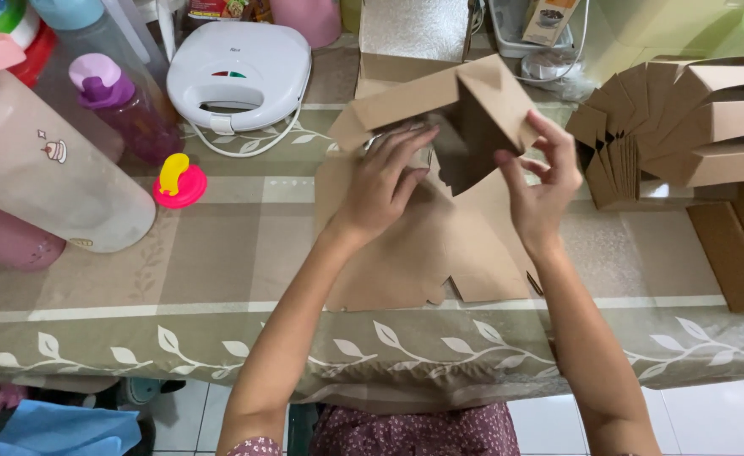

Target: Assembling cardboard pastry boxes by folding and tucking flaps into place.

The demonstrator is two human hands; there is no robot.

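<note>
1. Table (220, 279) under a leaf-patterned cloth takes up most of the view. The work sits at its centre, toward the far edge.
2. Flat cardboard blanks (423, 253) lie stacked on the cloth beneath both hands. Brown, thin, die-cut with notches along the near edge.
3. Half-folded cardboard box (465, 110) is raised above the blanks, its flaps standing at angles. Looks light and stiff across the panels and weak only at the creases; likely to crush or tear if pinched hard mid-panel. Best held at panel edges near a fold line.
4. Finished boxes (710, 127) are stacked at the right, nested flaps facing the middle.
5. White sandwich maker (241, 72) at far left of centre, lid down.
6. Left hand (385, 181): fingers spread and flat, pressing a lower panel of the box, not closed around anything.
7. Right hand (545, 181): thumb and fingers pinching the edge of the upright flap.
8. Pink-and-yellow lid (179, 181) sits alone on the cloth.
</note>
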